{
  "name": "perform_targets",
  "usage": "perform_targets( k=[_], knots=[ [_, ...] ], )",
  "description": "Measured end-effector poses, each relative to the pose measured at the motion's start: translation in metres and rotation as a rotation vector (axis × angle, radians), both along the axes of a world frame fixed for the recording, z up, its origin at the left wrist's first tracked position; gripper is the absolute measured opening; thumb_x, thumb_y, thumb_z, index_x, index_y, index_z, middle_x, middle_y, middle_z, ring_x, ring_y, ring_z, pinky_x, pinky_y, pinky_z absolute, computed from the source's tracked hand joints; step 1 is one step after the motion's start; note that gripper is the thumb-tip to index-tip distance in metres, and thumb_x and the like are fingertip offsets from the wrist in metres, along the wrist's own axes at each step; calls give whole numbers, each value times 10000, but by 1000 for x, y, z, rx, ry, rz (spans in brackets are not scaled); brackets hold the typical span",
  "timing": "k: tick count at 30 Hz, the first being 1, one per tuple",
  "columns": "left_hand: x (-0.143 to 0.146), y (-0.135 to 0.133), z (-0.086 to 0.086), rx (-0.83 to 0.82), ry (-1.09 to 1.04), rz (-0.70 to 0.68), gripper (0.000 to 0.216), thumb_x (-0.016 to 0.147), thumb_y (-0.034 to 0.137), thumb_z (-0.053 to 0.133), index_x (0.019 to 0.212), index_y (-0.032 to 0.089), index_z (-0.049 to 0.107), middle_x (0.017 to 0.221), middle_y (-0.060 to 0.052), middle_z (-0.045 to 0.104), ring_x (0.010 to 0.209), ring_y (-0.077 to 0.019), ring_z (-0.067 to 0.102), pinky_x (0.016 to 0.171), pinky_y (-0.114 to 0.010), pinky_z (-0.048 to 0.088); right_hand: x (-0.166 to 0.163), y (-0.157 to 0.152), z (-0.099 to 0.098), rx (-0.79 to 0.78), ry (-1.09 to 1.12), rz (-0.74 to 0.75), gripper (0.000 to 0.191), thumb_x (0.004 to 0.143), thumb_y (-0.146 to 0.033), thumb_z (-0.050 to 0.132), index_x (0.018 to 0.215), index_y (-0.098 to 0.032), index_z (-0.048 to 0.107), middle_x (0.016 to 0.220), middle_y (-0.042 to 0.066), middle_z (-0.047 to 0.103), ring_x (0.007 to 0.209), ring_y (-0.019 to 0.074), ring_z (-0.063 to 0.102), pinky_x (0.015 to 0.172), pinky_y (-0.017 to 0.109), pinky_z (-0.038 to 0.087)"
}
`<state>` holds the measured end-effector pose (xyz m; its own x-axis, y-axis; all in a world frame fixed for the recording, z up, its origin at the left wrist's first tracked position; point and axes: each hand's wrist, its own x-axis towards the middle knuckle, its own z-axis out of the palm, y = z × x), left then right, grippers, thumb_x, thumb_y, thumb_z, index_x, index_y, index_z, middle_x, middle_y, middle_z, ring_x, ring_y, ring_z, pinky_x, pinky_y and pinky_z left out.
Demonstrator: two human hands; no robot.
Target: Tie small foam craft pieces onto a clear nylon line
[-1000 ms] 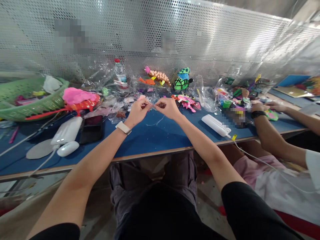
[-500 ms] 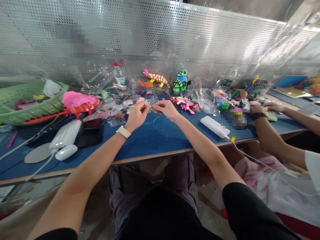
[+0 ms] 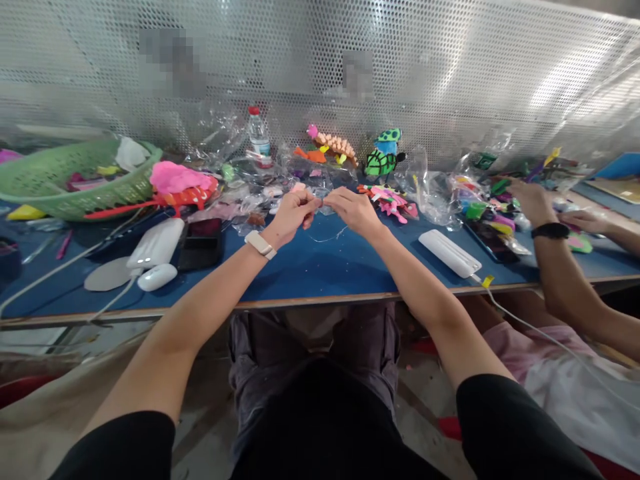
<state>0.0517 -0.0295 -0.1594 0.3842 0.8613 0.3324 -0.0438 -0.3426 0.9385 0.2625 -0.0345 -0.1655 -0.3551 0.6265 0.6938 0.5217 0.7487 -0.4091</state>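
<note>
My left hand (image 3: 294, 215), with a pale watch band on its wrist, has thumb and forefinger pinched together above the blue table (image 3: 310, 273). Whatever lies in that pinch is too small to make out. Facing it, the fingertips of my right hand (image 3: 356, 210) are closed and almost meet the left ones. A thin pale thread (image 3: 327, 239) curves below the fingertips, its upper end running up toward my right hand. Clear plastic bags and small pieces lie just behind both hands. A pink clay figure (image 3: 393, 202) sits beside my right hand.
On the left are a green basket (image 3: 115, 200), a pink and red clay figure (image 3: 183, 183), a power bank (image 3: 157, 243) and a mouse (image 3: 157, 277). A bottle (image 3: 259, 137) stands behind. Right, another power bank (image 3: 450, 253) trails a cable; a co-worker's hand (image 3: 535, 200) reaches in.
The thin straight piece that stuck out leftward from my left hand no longer shows. My right fingers now bend down over the pinch. The view has shifted, and the co-worker's hand has moved further back.
</note>
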Motion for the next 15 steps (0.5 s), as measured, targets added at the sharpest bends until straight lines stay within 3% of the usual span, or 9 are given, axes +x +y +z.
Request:
perform_targets(
  k=[3, 7, 10, 15],
  knots=[
    [-1, -1, 2, 77, 9, 12, 458, 981, 558, 849, 790, 233, 589, 575, 72, 468, 439, -68, 439, 445, -254, 351, -3, -1, 1, -132, 144, -3, 280, 1080, -493, 712, 970, -255, 809, 996, 64, 814, 873, 204, 764, 790, 352, 625],
    [-6, 0, 3, 240, 81, 82, 492, 1003, 657, 794, 814, 243, 605, 567, 62, 485, 457, -94, 474, 482, -274, 389, -8, 0, 4, -490, 358, 95, 579, 940, -793, 753, 850, -221, 765, 816, 46, 787, 577, 122, 635, 554, 285, 510],
    [-9, -1, 4, 290, 129, 81, 514, 1005, 707, 765, 830, 244, 627, 570, 48, 511, 487, -115, 510, 509, -285, 420, -9, 0, 6, -641, 438, 159, 588, 848, -792, 841, 796, -213, 754, 818, 51, 803, 560, 102, 615, 512, 264, 461],
    [-8, -2, 4, 316, 135, 92, 508, 1018, 690, 757, 822, 243, 614, 583, 43, 514, 497, -119, 519, 511, -282, 398, -5, 1, 9, -705, 493, 184, 490, 818, -685, 897, 774, -216, 763, 831, 46, 810, 586, 104, 615, 510, 264, 412]
  ],
)
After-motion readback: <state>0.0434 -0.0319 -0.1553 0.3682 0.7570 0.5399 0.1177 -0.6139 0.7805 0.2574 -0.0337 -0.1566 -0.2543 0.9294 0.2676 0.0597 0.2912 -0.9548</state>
